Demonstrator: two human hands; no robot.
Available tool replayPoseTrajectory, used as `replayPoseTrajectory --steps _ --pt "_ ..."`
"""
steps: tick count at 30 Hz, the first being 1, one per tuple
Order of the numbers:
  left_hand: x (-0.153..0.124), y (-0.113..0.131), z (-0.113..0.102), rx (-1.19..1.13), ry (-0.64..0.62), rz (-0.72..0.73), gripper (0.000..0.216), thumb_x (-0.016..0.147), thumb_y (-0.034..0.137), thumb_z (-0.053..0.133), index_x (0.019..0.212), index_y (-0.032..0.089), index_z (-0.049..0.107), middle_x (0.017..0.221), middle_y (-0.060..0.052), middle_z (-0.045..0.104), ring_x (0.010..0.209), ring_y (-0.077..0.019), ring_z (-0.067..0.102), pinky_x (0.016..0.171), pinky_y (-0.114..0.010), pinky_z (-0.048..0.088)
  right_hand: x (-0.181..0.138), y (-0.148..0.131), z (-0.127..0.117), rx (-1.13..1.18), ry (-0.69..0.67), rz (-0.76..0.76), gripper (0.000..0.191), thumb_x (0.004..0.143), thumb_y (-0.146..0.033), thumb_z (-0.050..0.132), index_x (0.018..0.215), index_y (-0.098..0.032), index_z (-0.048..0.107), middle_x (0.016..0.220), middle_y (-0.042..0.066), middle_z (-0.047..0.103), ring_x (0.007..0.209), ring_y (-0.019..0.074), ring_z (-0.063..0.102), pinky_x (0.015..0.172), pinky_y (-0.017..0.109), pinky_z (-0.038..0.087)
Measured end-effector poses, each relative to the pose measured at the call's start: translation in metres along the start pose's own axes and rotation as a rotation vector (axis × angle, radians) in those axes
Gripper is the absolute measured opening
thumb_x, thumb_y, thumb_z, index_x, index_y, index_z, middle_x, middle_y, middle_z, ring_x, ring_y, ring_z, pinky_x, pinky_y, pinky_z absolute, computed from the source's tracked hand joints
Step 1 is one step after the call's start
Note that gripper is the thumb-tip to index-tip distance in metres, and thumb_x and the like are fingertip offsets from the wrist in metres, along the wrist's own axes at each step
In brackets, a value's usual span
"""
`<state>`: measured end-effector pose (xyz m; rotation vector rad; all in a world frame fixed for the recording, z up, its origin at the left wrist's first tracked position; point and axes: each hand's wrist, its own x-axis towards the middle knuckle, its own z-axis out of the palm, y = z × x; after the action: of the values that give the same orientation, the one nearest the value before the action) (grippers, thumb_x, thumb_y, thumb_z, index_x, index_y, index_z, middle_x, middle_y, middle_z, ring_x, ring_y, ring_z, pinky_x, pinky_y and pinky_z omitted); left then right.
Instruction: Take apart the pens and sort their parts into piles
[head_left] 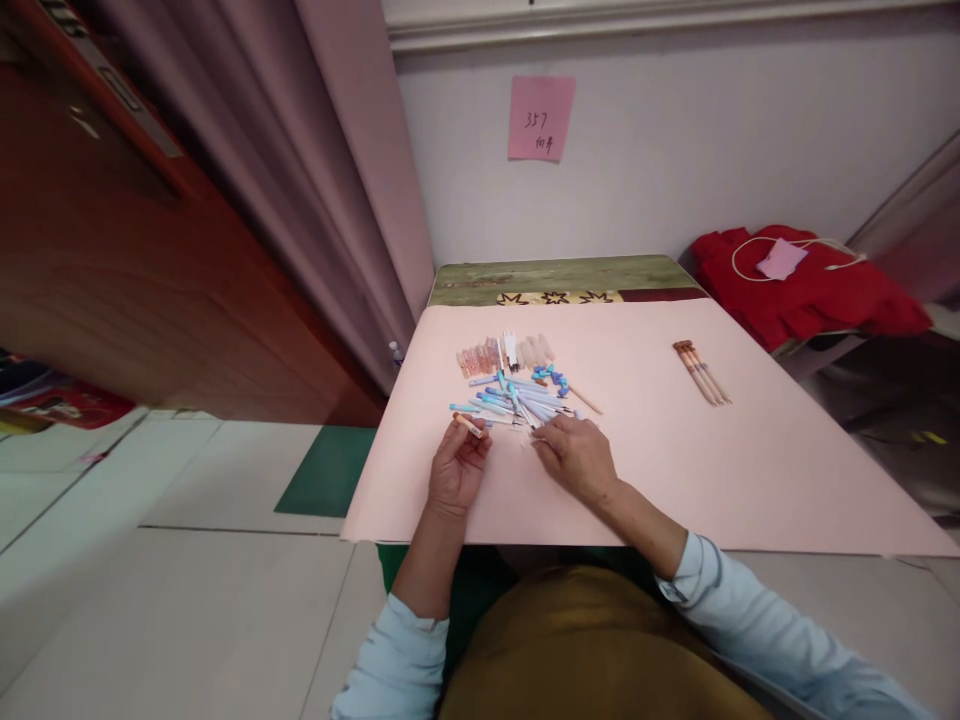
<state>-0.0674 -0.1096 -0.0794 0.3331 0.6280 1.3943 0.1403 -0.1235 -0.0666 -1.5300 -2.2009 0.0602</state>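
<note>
My left hand (pixel 456 465), palm turned up, is closed round a short beige pen barrel (pixel 469 426) with a brown end. At the front edge of a heap of blue and white pen parts (pixel 510 396), the fingers of my right hand (pixel 576 452) are pinched together. Whatever they grip is too small to make out. Small blue caps or toppers (pixel 551 377) lie at the right of the heap, by a thin tan stick (pixel 586 399). Behind the heap is a row of pinkish and clear barrels (pixel 480 356) with white pieces (pixel 511 350).
Several beige pens with brown tops (pixel 703 372) lie side by side on the right of the pink table covering (pixel 765 470). A red cloth (pixel 810 290) with a white cable is beyond the right edge. A wall stands behind, a curtain (pixel 352 150) at left.
</note>
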Motion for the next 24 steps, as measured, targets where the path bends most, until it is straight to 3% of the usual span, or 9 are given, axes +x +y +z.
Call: replayPoseTrajectory --steps 5,11,17,20,24 --pt "-0.001 -0.001 0.001 0.013 -0.003 0.000 0.017 0.077 0.020 0.071 0.094 0.016 0.066 0.085 -0.004 0.070 0.073 -0.0108 0.065 0.069 -0.023 0.055 0.009 -0.005 0.000 -0.072 -0.085 -0.017 0.021 0.093 -0.031 0.053 0.098 -0.025 0.073 0.090 0.006 0.068 0.084 0.0186 0.059 0.077 0.032 0.033" --pt "-0.001 -0.002 0.001 0.042 -0.049 0.001 0.020 0.077 0.018 0.072 0.096 0.015 0.066 0.089 -0.005 0.070 0.076 -0.0111 0.066 0.072 -0.023 0.056 0.020 -0.009 -0.002 -0.157 -0.155 0.048 0.021 0.090 -0.028 0.055 0.083 -0.021 0.073 0.083 0.007 0.069 0.076 0.0195 0.061 0.070 0.032 0.034" --pt "-0.004 -0.004 0.003 0.097 -0.061 -0.024 0.020 0.076 0.018 0.074 0.093 0.015 0.064 0.093 -0.007 0.071 0.081 -0.0137 0.069 0.079 -0.027 0.057 0.019 -0.010 0.003 -0.187 -0.070 0.086 0.020 0.086 -0.026 0.054 0.079 -0.017 0.070 0.080 0.010 0.070 0.070 0.0195 0.061 0.066 0.030 0.035" --pt "-0.005 -0.004 0.004 0.110 -0.059 -0.027 0.022 0.075 0.017 0.074 0.094 0.015 0.064 0.095 -0.007 0.072 0.082 -0.0143 0.069 0.080 -0.027 0.057 0.015 -0.015 -0.004 -0.055 0.054 0.108 0.021 0.088 -0.028 0.051 0.081 -0.018 0.069 0.079 0.007 0.070 0.069 0.0172 0.063 0.063 0.027 0.037" --pt "-0.006 -0.003 0.007 0.123 -0.066 -0.037 0.021 0.075 0.017 0.074 0.093 0.014 0.063 0.096 -0.007 0.072 0.083 -0.0147 0.070 0.080 -0.026 0.056 0.013 -0.028 -0.021 0.425 0.078 0.156 0.017 0.089 -0.033 0.052 0.084 -0.022 0.064 0.069 0.000 0.069 0.060 0.0130 0.063 0.058 0.022 0.042"
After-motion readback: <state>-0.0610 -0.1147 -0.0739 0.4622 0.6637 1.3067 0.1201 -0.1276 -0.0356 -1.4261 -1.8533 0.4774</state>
